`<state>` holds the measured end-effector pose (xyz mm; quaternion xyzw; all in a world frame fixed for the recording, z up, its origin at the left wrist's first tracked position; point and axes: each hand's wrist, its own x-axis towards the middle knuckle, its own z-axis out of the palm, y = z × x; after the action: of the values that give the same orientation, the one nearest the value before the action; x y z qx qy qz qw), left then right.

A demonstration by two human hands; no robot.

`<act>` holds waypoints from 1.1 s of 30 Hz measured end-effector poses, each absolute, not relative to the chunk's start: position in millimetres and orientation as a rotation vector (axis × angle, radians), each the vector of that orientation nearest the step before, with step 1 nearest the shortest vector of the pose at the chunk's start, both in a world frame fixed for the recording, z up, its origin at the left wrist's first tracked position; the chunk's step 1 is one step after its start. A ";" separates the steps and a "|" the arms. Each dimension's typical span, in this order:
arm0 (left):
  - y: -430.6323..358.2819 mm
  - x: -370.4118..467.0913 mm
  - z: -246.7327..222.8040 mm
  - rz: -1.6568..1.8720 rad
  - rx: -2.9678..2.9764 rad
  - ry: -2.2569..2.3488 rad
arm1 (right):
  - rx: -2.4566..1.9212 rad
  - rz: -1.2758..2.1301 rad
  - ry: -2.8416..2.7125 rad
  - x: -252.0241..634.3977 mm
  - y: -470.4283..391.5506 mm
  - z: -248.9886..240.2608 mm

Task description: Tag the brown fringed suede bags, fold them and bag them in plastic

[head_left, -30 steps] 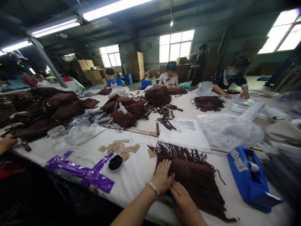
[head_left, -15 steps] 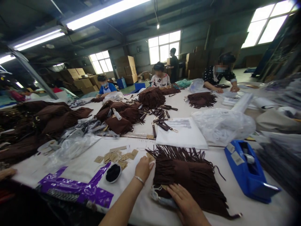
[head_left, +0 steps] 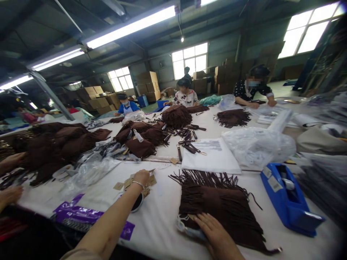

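A dark brown fringed bag (head_left: 217, 202) lies flat in front of me, its long fringe pointing away. My right hand (head_left: 213, 229) rests on its near left corner, fingers stretched out, beside clear plastic and a bit of tan card. Further left, my left hand (head_left: 142, 177) is over a pile of tan cardboard tags (head_left: 152, 180); its fingers are hidden behind the hand, so any hold cannot be made out. Under that wrist sits a small white bowl (head_left: 139, 204) with black contents, partly covered by my forearm.
A blue tape dispenser (head_left: 290, 198) stands right of the bag. White sheets (head_left: 210, 159), dark straps (head_left: 189, 146) and clear plastic (head_left: 257, 144) lie beyond. Purple packaging (head_left: 81, 213) is front left. Another person's hands (head_left: 11, 196) reach in at the left edge near piled brown bags (head_left: 59, 144).
My left hand has moved left from the bag's upper left corner to the tag pile. One tag now lies near the straps. My right hand stays on the bag. The neighbour's hands show more.
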<state>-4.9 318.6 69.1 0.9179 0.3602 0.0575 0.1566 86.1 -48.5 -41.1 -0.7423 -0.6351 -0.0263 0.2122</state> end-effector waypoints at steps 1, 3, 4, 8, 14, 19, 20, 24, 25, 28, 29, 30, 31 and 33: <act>316.4 -9.3 73.2 0.172 2.610 1.048 | -2.072 -0.067 -1.751 85.9 -48.9 -42.0; 296.4 -17.1 70.7 0.174 2.572 1.041 | -2.095 -0.028 -1.723 84.7 -50.3 -42.0; 279.4 -20.6 64.1 0.160 2.558 1.014 | -2.100 -0.003 -1.707 83.7 -50.9 -41.1; 193.0 -27.7 20.3 0.152 2.363 0.628 | -2.080 0.068 -1.649 78.9 -51.7 -32.9; 127.1 -6.4 -6.8 0.128 2.408 0.260 | -2.135 0.256 -1.652 82.1 -55.4 -13.5; 117.9 0.3 0.8 0.102 2.746 0.109 | -2.114 0.173 -1.671 99.2 -89.9 -5.1; 114.1 -0.4 1.3 0.125 2.797 0.038 | -2.129 0.130 -1.661 102.4 -100.8 -5.7; 90.4 -0.7 0.3 0.108 2.919 -0.274 | -2.175 0.017 -1.536 113.0 -147.9 -11.8; 83.9 0.9 -0.2 0.086 2.932 -0.318 | -2.171 0.007 -1.446 116.2 -158.5 -13.1; 67.2 8.9 -1.7 0.021 2.943 -0.346 | -2.131 0.024 -0.901 131.1 -182.5 -14.7; 62.9 12.0 -1.8 -0.002 2.942 -0.335 | -2.100 0.062 -0.670 137.4 -187.4 -14.7; 59.0 15.0 -1.8 -0.028 2.941 -0.322 | -2.050 0.111 -0.454 144.0 -191.0 -14.8; 55.5 17.8 -1.6 -0.050 2.942 -0.307 | -1.980 0.169 -0.281 150.4 -193.4 -15.1; 49.8 22.2 -1.5 -0.073 2.958 -0.278 | -1.820 0.282 -0.095 161.0 -196.3 -16.8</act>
<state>22.2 49.8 -1.5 0.9917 -0.0930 -0.0243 0.0848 161.0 -196.3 -16.8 -0.7864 -0.0412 0.1219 0.6041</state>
